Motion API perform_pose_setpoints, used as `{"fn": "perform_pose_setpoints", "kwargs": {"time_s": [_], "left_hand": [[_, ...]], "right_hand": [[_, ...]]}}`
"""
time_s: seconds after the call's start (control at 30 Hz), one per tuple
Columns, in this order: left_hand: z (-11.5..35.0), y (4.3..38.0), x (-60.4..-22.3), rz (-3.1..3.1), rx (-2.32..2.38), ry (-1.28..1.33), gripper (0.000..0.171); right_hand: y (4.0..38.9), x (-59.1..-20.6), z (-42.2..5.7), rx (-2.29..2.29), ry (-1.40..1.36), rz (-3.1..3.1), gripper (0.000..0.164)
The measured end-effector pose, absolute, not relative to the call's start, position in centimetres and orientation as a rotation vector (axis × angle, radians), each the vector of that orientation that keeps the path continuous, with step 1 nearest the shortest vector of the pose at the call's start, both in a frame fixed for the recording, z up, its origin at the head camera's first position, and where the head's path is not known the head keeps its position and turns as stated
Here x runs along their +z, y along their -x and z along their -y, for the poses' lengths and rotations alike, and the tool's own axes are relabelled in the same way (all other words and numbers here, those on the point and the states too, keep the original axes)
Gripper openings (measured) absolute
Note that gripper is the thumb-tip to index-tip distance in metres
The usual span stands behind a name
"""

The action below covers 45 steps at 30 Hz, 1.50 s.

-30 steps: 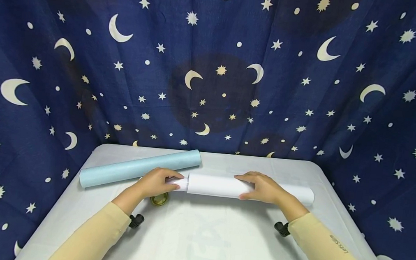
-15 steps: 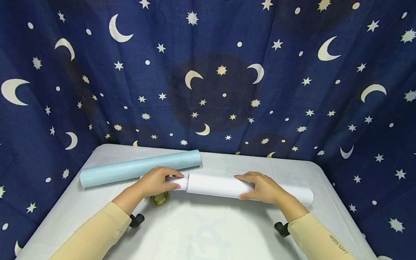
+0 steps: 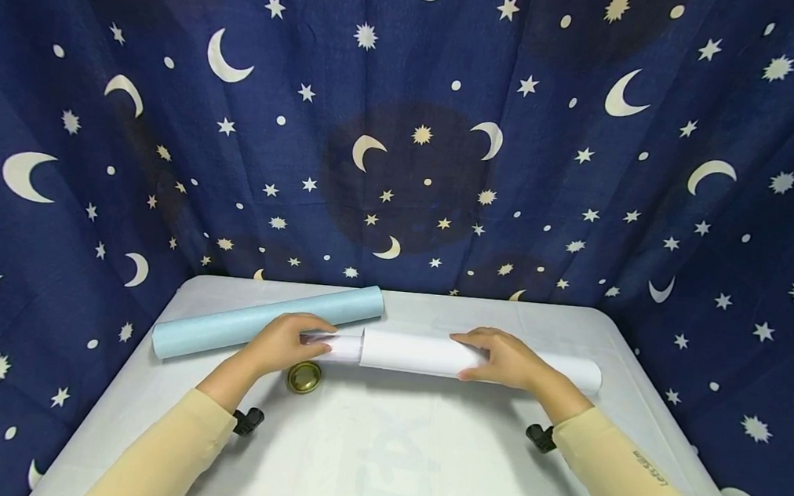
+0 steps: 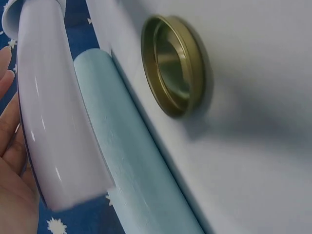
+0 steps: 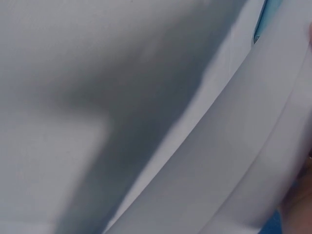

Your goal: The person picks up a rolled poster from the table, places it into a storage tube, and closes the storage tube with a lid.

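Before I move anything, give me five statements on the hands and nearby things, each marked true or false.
1. The person's right hand holds the smooth white cylindrical roll. True.
2. A narrower glossy curled sheet shows at that roll's left end, by the person's left hand. True.
3. The white roll stands upright. False: it lies crosswise, about level.
4. The round gold-coloured metal lid lies on the white table, nearer the person than the light blue cylindrical roll. True.
5. The blue roll lies to the right of the right hand. False: it lies to that hand's left.
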State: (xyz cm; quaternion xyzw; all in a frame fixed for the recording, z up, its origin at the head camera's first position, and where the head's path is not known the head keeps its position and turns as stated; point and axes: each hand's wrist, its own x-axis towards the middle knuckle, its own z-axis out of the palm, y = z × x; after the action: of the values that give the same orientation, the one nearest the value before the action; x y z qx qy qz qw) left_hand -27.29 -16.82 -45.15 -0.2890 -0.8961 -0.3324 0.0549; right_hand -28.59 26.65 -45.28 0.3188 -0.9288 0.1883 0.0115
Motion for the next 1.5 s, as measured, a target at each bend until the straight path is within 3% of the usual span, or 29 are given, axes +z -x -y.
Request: {"fn": "perform_pose_setpoints", "kwargs": {"time_s": [0.63, 1.5], "left_hand": [[21.4, 26.6, -46.7, 2.673, -1.119, 0.725, 0.034], [20.8, 26.4, -47.2, 2.633, -1.180, 0.759, 0.033]], "right_hand": [[28.1, -44.8, -27.1, 0.599, -0.983, 2.889, 0.072], [27.9, -44.9, -27.3, 0.602, -1.017, 2.876, 0.072]]}}
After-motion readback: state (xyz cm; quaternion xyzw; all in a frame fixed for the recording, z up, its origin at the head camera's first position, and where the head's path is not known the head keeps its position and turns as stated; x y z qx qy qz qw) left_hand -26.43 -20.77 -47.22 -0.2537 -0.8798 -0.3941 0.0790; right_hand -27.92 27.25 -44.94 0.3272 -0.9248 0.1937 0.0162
